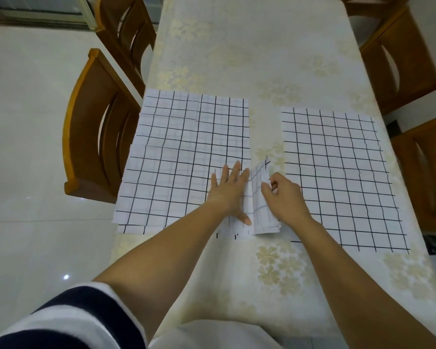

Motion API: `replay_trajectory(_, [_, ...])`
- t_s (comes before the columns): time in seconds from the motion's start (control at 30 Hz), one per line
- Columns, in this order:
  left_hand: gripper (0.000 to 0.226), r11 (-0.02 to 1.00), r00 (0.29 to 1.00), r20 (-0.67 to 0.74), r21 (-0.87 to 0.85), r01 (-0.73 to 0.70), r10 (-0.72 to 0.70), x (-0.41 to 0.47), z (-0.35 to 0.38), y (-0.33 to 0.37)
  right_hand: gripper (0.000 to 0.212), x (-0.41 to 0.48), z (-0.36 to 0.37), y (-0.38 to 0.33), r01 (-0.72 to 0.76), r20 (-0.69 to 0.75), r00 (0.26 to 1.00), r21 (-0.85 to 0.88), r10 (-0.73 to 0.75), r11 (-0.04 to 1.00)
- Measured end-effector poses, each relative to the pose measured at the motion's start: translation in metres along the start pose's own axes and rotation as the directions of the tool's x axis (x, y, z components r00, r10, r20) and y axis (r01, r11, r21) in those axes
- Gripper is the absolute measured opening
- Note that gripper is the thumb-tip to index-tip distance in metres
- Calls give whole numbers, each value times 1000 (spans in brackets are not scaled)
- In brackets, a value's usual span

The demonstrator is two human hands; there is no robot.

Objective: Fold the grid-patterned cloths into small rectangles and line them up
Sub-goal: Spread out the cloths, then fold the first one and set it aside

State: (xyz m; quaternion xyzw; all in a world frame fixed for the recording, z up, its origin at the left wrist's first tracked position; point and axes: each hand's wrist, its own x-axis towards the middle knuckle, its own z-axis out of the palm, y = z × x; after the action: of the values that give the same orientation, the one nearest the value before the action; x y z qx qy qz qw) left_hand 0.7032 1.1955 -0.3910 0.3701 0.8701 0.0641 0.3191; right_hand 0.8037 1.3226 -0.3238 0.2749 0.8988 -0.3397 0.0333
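A stack of flat white cloths with black grid lines (184, 152) lies on the left half of the table, edges offset. Another flat grid cloth (342, 177) lies to the right. Between them sits a narrow, partly folded grid cloth (259, 212), one flap standing up. My left hand (230, 192) lies flat with fingers spread, pressing the folded cloth's left part where it overlaps the stack. My right hand (283, 195) pinches the raised flap at its right edge.
The table (262, 59) wears a cream floral cover and stretches away from me. Wooden chairs stand at the left (96, 137) and at the right (423, 172). A pale tiled floor lies to the left.
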Motion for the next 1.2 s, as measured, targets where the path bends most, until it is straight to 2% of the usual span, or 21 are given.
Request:
replay_trajectory(0.07, [138,993,993,-109,-102,-65,54,-6,-6,-8,20,2,4,-8,10,3,1000,-8,-10,1000])
replay_trajectory(0.13, [110,972,976,-217,-220,-85,37,-13,-11,-19,21,3,11,-17,28,-5,1000,3,-28,1000])
replay_trajectory(0.23, [67,896,939,-328,-440,-58,-100,-23,-15,-43,24,6,30,-31,41,46,998,42,-43,998])
replay_trajectory(0.3, [50,852,902,-382,-522,-32,-201,-28,-15,-58,30,8,42,-39,5,142,989,138,-25,990])
replay_trajectory(0.37, [41,787,870,-382,-617,13,-314,-31,-17,-68,36,9,50,-38,-34,117,993,198,10,980])
replay_trajectory(0.47, [41,731,876,-316,-680,59,-365,-30,-24,-73,34,9,48,-16,-160,-20,986,116,164,980])
replay_trajectory(0.57, [49,784,916,-261,-615,87,-306,-25,-26,-70,46,5,50,5,-343,97,934,-35,345,939])
replay_trajectory(0.63, [56,828,938,-242,-556,76,-249,-19,-27,-67,48,3,53,8,-388,138,912,-24,387,921])
replay_trajectory(0.83, [65,879,974,-149,-469,82,-170,-1,-36,-55,39,2,57,7,-376,129,921,57,367,925])
replay_trajectory(0.9, [61,893,976,-144,-443,83,-162,2,-39,-55,32,3,56,11,-384,144,919,120,367,915])
replay_trajectory(1.07, [48,857,976,-124,-507,91,-177,5,-38,-58,21,7,42,18,-399,217,912,287,347,871])
replay_trajectory(1.2, [35,838,983,-113,-542,61,-144,3,-37,-59,23,7,31,24,-404,270,913,490,307,773])
